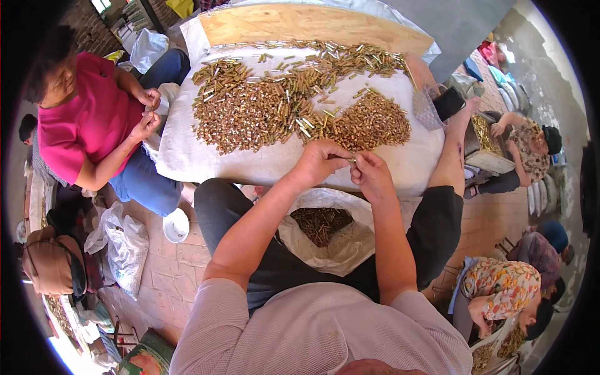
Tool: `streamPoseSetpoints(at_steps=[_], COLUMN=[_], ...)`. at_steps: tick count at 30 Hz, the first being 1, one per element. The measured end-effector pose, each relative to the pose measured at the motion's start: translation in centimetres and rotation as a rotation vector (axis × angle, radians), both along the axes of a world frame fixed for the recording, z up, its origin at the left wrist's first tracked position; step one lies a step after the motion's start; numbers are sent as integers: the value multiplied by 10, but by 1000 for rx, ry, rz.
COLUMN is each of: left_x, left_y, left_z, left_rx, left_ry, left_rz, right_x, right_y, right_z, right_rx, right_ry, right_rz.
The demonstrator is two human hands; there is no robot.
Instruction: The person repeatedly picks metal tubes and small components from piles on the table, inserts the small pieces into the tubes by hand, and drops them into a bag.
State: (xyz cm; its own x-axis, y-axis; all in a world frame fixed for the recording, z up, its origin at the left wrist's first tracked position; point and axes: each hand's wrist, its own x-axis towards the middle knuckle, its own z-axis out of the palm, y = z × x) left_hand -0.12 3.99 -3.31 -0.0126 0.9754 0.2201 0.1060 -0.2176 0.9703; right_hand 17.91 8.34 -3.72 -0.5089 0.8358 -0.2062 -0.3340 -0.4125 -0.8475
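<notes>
My left hand point(320, 162) and my right hand point(373, 177) meet at the near edge of the cloth-covered table point(184, 150). Their fingertips pinch one small brass-coloured metal piece point(352, 160) between them; most of it is hidden by the fingers. Just beyond my hands lies a heap of short brass-coloured pieces point(372, 120), with a larger heap point(240, 115) to its left. Longer thin tubes point(359, 59) are scattered behind them. Below my hands, a white woven sack point(350, 250) stands rolled down between my legs, holding many darker thin pieces point(320, 224).
A wooden board point(306, 26) edges the table's far side. At the right edge a phone point(449, 104) rests by a clear plastic bag point(427, 107). A person in a pink shirt point(87, 119) sits left; others work at right. A white bowl point(176, 226) and full plastic sack point(127, 247) stand on the floor.
</notes>
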Motion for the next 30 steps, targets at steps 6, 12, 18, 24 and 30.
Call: streamPoseSetpoints(at_steps=[6,12,18,24,30], left_x=[10,-23,-66,-60,-61], left_y=[9,4,7,11,16], left_z=[-40,0,-11,-22,-25], left_rx=[-179,-32,-309,-366,-456], left_ry=[-356,305,1033,1203,1093], left_rz=[-128,59,513,576,536], right_x=[4,11,9,23,24], right_y=[-1,-2,-12,15,34], right_z=[-18,-10,-3,-23,-44], right_rx=[-213,-109,214,511,880], right_ry=[270,93,-318,-675,-1044], right_rz=[70,27,620,245,-220])
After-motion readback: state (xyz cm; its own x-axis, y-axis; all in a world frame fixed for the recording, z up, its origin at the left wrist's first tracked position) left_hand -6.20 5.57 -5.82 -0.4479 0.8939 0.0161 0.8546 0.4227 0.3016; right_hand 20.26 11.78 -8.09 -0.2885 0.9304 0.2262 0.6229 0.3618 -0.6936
